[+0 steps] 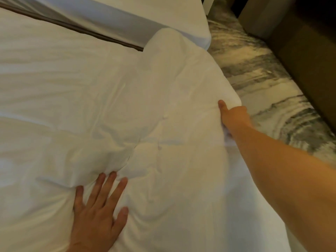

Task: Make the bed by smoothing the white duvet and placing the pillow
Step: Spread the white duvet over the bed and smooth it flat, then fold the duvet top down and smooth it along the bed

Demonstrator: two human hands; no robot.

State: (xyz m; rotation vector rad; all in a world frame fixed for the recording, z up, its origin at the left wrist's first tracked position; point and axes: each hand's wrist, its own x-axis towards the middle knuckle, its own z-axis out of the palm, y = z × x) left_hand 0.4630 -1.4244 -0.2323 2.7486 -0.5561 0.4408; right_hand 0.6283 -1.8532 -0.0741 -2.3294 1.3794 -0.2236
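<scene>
Head view, looking down over the bed. White duvet (91, 97) fills the left and centre of the frame, creased, with folds gathering toward lower centre. Its right edge runs down the frame beside the floor.

Left hand (98, 211), lower left of centre: laid flat on the duvet, fingers straight and spread, palm pressing down, grasping nothing. Wrinkles bunch just ahead of the fingertips.

Right hand (234, 119), centre right, arm reaching in from the lower right corner: thumb on top of the duvet's edge, fingers tucked under the fabric and hidden, so it pinches the edge at a rounded fold.

Dark brown stripe (72, 27) crosses the upper left; more white bedding (145, 13) lies beyond it. Cannot tell whether that is the pillow.

Marbled grey-and-white floor (263, 79) on the right; dark brown furniture (300, 42) upper right.
</scene>
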